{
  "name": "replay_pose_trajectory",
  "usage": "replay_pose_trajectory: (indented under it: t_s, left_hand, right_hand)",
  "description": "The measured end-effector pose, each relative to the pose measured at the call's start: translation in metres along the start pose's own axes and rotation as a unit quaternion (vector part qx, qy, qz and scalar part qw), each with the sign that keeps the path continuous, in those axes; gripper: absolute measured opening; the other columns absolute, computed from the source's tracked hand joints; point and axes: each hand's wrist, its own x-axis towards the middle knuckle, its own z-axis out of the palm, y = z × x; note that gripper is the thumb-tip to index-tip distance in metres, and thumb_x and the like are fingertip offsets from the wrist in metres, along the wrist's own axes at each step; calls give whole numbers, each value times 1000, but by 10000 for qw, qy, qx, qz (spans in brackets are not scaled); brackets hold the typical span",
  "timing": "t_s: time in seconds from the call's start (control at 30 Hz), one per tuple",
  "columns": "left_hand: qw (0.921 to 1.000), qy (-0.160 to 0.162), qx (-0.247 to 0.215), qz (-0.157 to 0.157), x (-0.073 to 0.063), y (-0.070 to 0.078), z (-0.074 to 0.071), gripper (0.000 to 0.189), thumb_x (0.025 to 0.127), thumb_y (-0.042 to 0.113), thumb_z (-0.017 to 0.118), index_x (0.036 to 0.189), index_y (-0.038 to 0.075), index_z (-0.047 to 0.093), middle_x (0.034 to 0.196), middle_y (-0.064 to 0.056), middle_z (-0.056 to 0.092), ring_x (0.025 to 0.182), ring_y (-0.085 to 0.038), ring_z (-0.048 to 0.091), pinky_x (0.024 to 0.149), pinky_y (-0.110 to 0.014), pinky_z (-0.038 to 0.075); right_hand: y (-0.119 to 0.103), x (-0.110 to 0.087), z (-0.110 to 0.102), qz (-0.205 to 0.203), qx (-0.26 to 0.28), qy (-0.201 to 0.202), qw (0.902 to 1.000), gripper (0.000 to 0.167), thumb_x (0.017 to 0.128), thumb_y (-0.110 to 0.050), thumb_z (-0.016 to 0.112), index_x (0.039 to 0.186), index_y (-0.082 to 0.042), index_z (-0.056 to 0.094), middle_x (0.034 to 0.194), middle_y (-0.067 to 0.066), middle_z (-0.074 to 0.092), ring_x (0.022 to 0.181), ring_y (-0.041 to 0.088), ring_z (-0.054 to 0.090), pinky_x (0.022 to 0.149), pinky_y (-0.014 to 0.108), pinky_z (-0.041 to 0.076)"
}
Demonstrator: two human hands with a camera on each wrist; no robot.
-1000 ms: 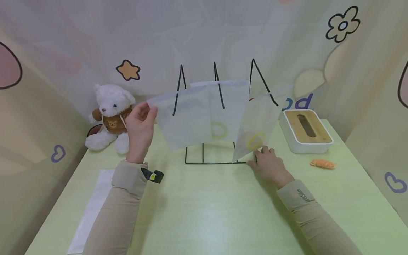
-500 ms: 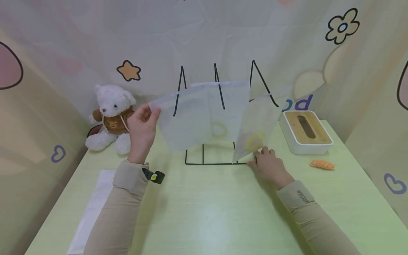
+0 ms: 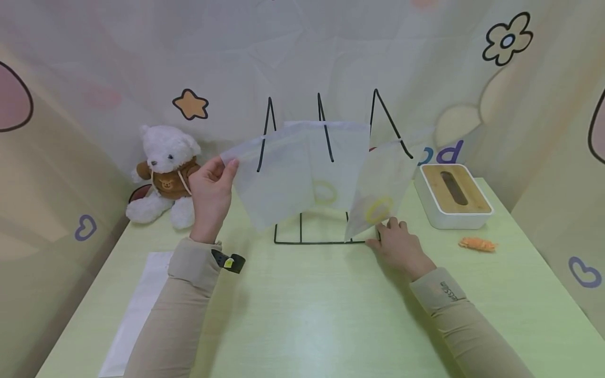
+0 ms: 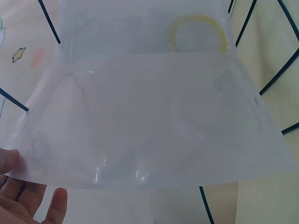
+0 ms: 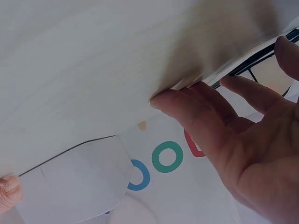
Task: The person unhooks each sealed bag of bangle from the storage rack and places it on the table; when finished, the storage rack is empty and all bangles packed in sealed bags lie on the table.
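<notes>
A black wire rack (image 3: 300, 229) stands mid-table, with three upright arms. From the arms hang three translucent plastic bags: a left bag (image 3: 276, 181), a middle bag (image 3: 344, 152) and a right bag (image 3: 385, 170). Yellow rings show in the middle and right ones. My left hand (image 3: 211, 197) pinches the left bag's outer upper corner between thumb and fingers, drawing it leftward; in the left wrist view this bag (image 4: 140, 121) spreads flat. Down at the rack's right front corner, my right hand (image 3: 400, 247) holds the base bar, its thumb in front and fingers behind.
A white teddy bear (image 3: 163, 152) in a brown top sits at the back left. On the right are a white tissue box (image 3: 456, 220) with a wooden lid and a small orange bundle (image 3: 477, 243). A white sheet (image 3: 137, 310) lies partly under the left forearm.
The left bag's lower edge has sunk slightly and my left hand has shifted a little to the right. My right hand stays at the rack's base.
</notes>
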Motion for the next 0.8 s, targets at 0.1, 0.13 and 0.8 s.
replay_pose_trajectory:
  t_s: [0.1, 0.13, 0.8]
  left_hand:
    - [10000, 29, 1, -9, 0, 0, 0, 30, 93, 23, 67, 112, 1, 71, 96, -12, 71, 82, -12, 52, 69, -25, 38]
    - [10000, 44, -1, -13, 0, 1, 1, 29, 93, 23, 67, 112, 1, 71, 95, -12, 71, 81, -11, 52, 69, -25, 38]
    - [9992, 234, -229, 250, -3, 1, -1, 26, 91, 20, 70, 104, -2, 72, 69, -6, 59, 59, -10, 39, 52, -24, 26]
  right_hand:
    - [-1, -1, -1, 14, 10, -6, 10000, 60, 99, -40, 52, 138, 5, 46, 121, 28, 44, 105, 43, 43, 70, 59, 49]
    - [-1, -1, -1, 20, 12, -5, 10000, 60, 99, -40, 52, 138, 5, 47, 121, 28, 44, 105, 43, 43, 71, 59, 49]
    - [-1, -1, 0, -37, -20, 22, 10000, 60, 100, -40, 51, 137, 6, 46, 121, 28, 43, 104, 42, 44, 69, 57, 49]
